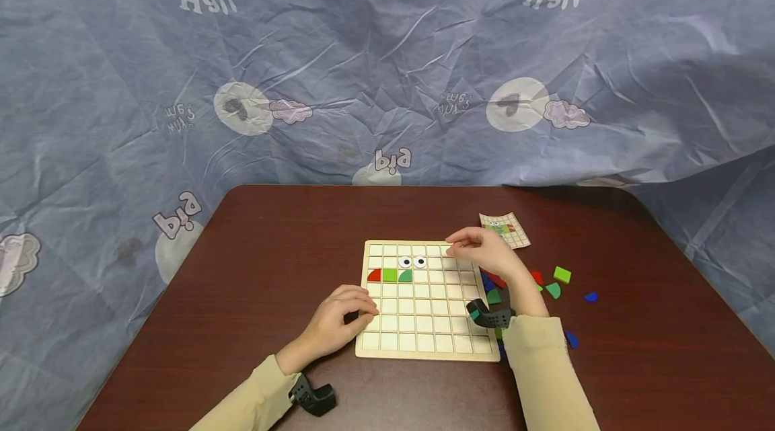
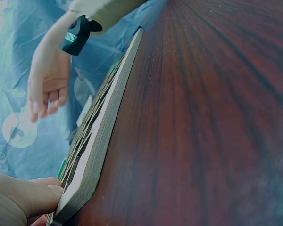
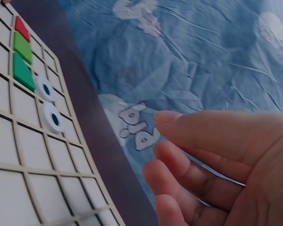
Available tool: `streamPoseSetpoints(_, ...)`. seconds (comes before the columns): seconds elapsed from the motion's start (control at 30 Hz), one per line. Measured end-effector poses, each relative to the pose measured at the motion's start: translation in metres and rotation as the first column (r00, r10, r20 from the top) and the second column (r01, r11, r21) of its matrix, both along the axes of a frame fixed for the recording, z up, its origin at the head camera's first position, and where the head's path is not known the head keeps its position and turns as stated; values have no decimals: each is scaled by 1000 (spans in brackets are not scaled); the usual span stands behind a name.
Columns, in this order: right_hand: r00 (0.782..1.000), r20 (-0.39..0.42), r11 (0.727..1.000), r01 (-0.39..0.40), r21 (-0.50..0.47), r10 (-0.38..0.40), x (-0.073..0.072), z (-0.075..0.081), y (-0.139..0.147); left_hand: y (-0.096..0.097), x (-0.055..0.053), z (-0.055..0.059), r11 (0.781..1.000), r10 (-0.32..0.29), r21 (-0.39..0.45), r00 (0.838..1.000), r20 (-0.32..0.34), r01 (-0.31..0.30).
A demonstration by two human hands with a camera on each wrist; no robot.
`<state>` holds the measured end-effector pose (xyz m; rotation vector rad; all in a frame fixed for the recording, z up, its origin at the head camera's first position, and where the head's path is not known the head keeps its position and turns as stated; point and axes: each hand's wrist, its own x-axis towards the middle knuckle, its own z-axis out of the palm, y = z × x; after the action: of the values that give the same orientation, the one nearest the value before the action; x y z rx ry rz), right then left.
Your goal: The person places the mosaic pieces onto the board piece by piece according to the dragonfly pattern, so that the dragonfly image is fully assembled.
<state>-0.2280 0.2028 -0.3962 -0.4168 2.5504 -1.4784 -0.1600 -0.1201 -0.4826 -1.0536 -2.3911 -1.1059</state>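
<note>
A pale wooden grid board (image 1: pixel 424 325) lies on the table. Its left part bears a red quarter-round piece (image 1: pixel 375 276), a light green square (image 1: pixel 390 275) and a darker green quarter-round (image 1: pixel 406 276). Just above them sit two eye discs (image 1: pixel 405 261), seen closer as eye discs (image 3: pixel 52 117) in the right wrist view. My left hand (image 1: pixel 340 319) rests on the board's left edge, its thumb (image 2: pixel 42 197) touching the rim. Over the far right corner hovers my right hand (image 1: pixel 487 253), fingers loosely bent, with nothing visible between them.
A small pattern card (image 1: pixel 514 232) lies behind my right hand. Loose coloured pieces are scattered right of the board, among them a light green block (image 1: pixel 562 274) and a blue piece (image 1: pixel 591 297). My right forearm partly covers others. A printed cloth (image 1: pixel 339 81) hangs behind the table.
</note>
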Motion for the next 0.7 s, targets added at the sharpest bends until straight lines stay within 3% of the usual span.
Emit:
streamPoseSetpoints(0.33,1000,13,1000,5,24,-5,9,9,30,0,0,-1,1000,3,-3,1000,-1,-3)
streamPoseSetpoints(0.7,1000,-10,998,29,58,-28,8,8,38,0,0,0,1000,1,-6,1000,6,-1)
